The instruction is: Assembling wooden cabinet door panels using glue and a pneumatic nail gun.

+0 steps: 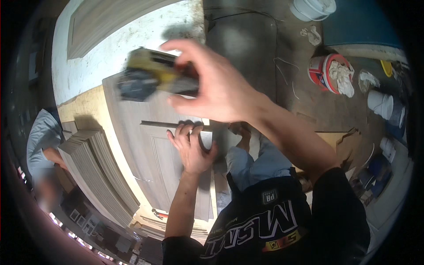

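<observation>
My right hand (212,84) is raised over the far part of the bench, closed around a yellow-and-black power tool (154,73). Motion blurs the tool, so its exact kind cannot be made out. Below it, my left hand (192,148) rests with fingers spread on the upper right corner of a grey wood-grain panel (161,170) with a raised moulding. A pale patch (206,140) shows between its thumb and fingers; I cannot tell what it is. Beneath lies a larger grey board (123,106).
Left of the panel stands a stack of grey boards (95,170), with another person's arm (55,158) beside it. Another grey panel (106,22) lies at the far end. Red-handled pliers (159,214) lie near the bench's lower end. Buckets, including a red one (320,73), stand right.
</observation>
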A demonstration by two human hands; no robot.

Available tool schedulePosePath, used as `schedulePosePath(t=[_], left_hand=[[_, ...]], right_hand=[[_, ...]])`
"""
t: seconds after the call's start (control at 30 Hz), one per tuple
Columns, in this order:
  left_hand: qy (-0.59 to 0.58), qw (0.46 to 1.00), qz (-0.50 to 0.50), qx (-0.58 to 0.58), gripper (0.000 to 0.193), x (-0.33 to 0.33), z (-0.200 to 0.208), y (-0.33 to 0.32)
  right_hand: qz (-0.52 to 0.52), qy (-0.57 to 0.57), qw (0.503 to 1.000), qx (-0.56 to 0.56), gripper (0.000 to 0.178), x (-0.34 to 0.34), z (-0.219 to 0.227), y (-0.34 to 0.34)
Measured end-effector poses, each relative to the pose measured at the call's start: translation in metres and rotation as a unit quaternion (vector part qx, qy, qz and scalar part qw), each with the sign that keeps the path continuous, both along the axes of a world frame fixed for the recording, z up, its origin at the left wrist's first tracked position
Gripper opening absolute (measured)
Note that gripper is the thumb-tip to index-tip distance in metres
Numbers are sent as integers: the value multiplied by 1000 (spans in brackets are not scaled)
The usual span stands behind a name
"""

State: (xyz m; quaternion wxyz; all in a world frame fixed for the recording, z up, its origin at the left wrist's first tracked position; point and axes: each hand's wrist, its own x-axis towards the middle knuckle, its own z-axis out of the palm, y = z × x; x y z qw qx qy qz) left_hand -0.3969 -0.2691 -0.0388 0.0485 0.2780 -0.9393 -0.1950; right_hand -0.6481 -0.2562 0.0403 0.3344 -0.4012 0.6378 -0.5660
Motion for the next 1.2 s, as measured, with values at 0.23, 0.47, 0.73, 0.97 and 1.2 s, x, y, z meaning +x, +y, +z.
schedulePosePath(t=[0.23,0.47,0.73,0.97,1.2], left_hand=[[16,1000,-2,-22,62,-2,-4,7],[5,999,-25,-28,59,-2,-4,8],[-7,998,-42,-41,53,-3,-4,10],[1,998,-48,-35,51,-1,-7,8],[22,999,-32,-12,57,6,-14,4]], right_hand=[[-107,-254,960,50,81,29,-38,147],[-128,-484,850,-167,87,110,-108,211],[-69,-513,835,-189,82,150,-149,206],[-71,-513,834,-190,79,155,-153,196],[-69,-474,852,-210,78,163,-163,191]])
